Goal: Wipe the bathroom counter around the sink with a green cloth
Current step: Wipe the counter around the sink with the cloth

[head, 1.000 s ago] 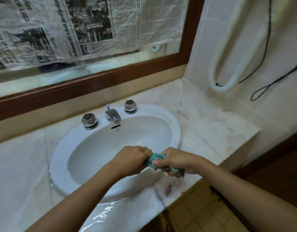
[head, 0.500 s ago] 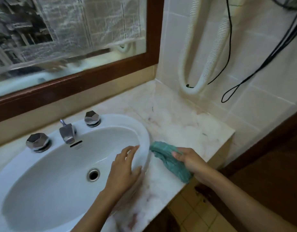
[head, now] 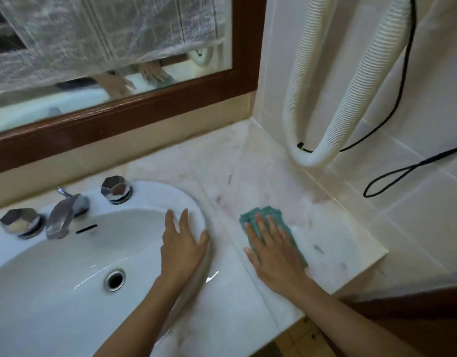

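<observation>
A green cloth (head: 267, 215) lies flat on the pale marble counter (head: 248, 171) to the right of the white oval sink (head: 55, 279). My right hand (head: 273, 251) presses down on the cloth with fingers spread, covering most of it. My left hand (head: 183, 251) rests open on the sink's right rim, fingers apart, holding nothing.
A chrome faucet (head: 65, 215) with two faceted knobs (head: 116, 189) sits at the sink's back. A white ribbed hose (head: 351, 99) and black cables (head: 402, 171) hang on the tiled right wall above the counter. A wood-framed mirror (head: 145, 109) runs behind. The counter's edge drops off at right.
The cloth was wrung in both hands over the sink; the left hand let go and settled on the rim. The right hand carried the cloth onto the counter and flattened it there.
</observation>
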`<state>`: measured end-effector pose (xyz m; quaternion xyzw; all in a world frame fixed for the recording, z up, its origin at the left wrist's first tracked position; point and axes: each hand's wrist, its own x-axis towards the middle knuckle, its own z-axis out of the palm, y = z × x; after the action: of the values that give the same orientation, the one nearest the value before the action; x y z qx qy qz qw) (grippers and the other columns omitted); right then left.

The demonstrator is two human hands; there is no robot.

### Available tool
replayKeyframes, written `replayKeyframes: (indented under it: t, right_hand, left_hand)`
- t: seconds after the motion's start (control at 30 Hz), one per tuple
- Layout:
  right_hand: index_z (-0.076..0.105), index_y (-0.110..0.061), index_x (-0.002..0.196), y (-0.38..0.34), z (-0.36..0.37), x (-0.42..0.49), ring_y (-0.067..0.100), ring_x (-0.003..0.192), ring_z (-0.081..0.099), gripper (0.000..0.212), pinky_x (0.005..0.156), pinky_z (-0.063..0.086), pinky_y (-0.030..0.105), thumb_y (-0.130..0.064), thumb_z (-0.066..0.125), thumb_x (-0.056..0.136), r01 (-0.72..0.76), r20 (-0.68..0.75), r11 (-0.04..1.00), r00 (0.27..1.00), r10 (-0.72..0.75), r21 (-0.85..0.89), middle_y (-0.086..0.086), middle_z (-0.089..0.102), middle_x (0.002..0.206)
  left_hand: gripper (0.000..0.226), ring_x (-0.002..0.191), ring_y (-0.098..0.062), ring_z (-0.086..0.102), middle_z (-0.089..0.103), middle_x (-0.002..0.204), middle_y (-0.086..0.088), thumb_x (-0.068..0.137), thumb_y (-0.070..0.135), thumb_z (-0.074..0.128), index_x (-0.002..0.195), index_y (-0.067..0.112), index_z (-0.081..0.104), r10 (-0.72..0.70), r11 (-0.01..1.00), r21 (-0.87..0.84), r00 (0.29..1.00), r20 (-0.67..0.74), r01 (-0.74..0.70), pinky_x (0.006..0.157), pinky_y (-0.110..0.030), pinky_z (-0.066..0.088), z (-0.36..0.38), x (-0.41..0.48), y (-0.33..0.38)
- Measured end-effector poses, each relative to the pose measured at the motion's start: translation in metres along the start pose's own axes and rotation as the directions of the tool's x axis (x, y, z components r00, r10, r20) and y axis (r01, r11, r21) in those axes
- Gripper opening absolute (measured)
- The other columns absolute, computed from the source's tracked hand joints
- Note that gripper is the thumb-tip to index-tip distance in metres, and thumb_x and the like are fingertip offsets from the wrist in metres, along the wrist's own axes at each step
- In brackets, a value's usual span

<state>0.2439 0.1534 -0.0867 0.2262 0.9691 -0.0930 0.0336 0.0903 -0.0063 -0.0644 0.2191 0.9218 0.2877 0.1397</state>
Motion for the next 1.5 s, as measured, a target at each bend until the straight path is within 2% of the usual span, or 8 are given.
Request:
replayKeyframes:
  t: [0.17, 0.4, 0.6, 0.8, 0.97, 1.1, 1.33, 1.5]
  right_hand:
    - [0.022, -0.035, 0.151, 0.029, 0.006, 0.018, 0.022, 0.146, 0.018, 0.053, 0.115, 0.014, 0.039, -0.045, 0.019, 0.099, 0.033, 0.042, 0.999, 0.999, -0.033, -0.008, 0.0, 0.026, 0.157]
    - [0.022, -0.029, 0.151, 0.087, -0.017, 0.154, 0.033, 0.143, 0.02, 0.057, 0.115, 0.014, 0.049, -0.046, 0.016, 0.097, -0.316, -0.08, 0.948, 0.946, 0.313, -0.032, 0.011, 0.022, 0.158]
    - [0.013, -0.031, 0.153, 0.06, -0.026, 0.269, 0.029, 0.148, 0.001, 0.053, 0.117, 0.001, 0.046, -0.043, 0.015, 0.102, -0.327, -0.055, 0.943, 0.942, 0.33, 0.053, 0.005, 0.004, 0.162]
    - [0.01, -0.027, 0.153, -0.002, -0.013, 0.268, 0.029, 0.148, 0.003, 0.053, 0.119, 0.004, 0.045, -0.038, 0.018, 0.102, -0.044, 0.021, 0.999, 0.999, 0.044, 0.025, 0.006, 0.005, 0.162]
    - [0.027, -0.028, 0.15, -0.046, 0.011, 0.131, 0.03, 0.146, 0.016, 0.057, 0.115, 0.017, 0.045, -0.039, 0.019, 0.096, 0.19, 0.002, 0.976, 0.982, -0.191, 0.108, 0.005, 0.022, 0.159]
    - [0.016, -0.038, 0.152, -0.004, 0.014, 0.03, 0.018, 0.148, 0.006, 0.055, 0.115, 0.017, 0.039, -0.04, 0.024, 0.097, 0.241, 0.052, 0.969, 0.968, -0.244, 0.051, -0.007, 0.01, 0.161]
    - [0.023, -0.027, 0.151, 0.109, -0.008, 0.08, 0.034, 0.144, 0.02, 0.058, 0.115, 0.019, 0.046, -0.044, 0.01, 0.097, -0.121, -0.01, 0.991, 0.993, 0.121, -0.06, 0.01, 0.024, 0.158]
    - [0.013, -0.027, 0.153, 0.046, -0.003, 0.141, 0.034, 0.147, 0.007, 0.054, 0.117, 0.012, 0.049, -0.039, 0.022, 0.101, -0.349, -0.018, 0.935, 0.936, 0.35, 0.063, 0.01, 0.009, 0.161]
  left_hand:
    - [0.073, 0.144, -0.032, 0.017, -0.02, 0.159, 0.008, 0.092, 0.054, 0.043, 0.153, 0.029, 0.014, -0.072, 0.997, -0.008, 0.997, -0.03, 0.072, 0.105, -0.049, 0.034, 0.01, 0.012, 0.01]
    - [0.073, 0.145, -0.029, 0.008, -0.024, 0.159, 0.009, 0.094, 0.053, 0.043, 0.154, 0.026, 0.011, -0.082, 0.996, -0.021, 0.996, -0.031, 0.081, 0.11, -0.04, 0.028, 0.015, 0.015, 0.011]
    - [0.073, 0.144, -0.025, 0.004, -0.026, 0.156, 0.016, 0.093, 0.057, 0.039, 0.154, 0.028, 0.011, -0.071, 0.997, -0.043, 0.997, -0.039, 0.069, 0.115, -0.041, 0.018, 0.02, 0.02, 0.004]
    - [0.071, 0.144, -0.019, 0.004, -0.023, 0.156, 0.021, 0.092, 0.054, 0.045, 0.153, 0.029, 0.016, -0.079, 0.994, -0.073, 0.996, -0.048, 0.076, 0.115, -0.038, 0.02, 0.021, 0.021, 0.002]
    - [0.061, 0.145, -0.024, 0.008, -0.015, 0.16, 0.013, 0.097, 0.049, 0.038, 0.151, 0.026, 0.021, -0.065, 0.996, -0.068, 0.995, -0.072, 0.06, 0.115, -0.035, 0.012, 0.02, 0.022, 0.002]
    - [0.055, 0.144, -0.024, 0.012, -0.009, 0.162, 0.004, 0.1, 0.041, 0.037, 0.15, 0.021, 0.026, -0.047, 0.998, -0.041, 0.994, -0.094, 0.043, 0.109, -0.027, 0.01, 0.02, 0.022, 0.003]
    - [0.056, 0.143, -0.023, 0.014, -0.008, 0.162, 0.007, 0.099, 0.041, 0.038, 0.151, 0.021, 0.027, -0.057, 0.997, -0.052, 0.994, -0.095, 0.052, 0.108, -0.026, 0.013, 0.019, 0.021, 0.006]
    - [0.055, 0.142, -0.025, 0.017, -0.006, 0.161, 0.009, 0.099, 0.042, 0.039, 0.15, 0.022, 0.029, -0.061, 0.997, -0.058, 0.992, -0.111, 0.055, 0.104, -0.024, 0.015, 0.019, 0.021, 0.006]
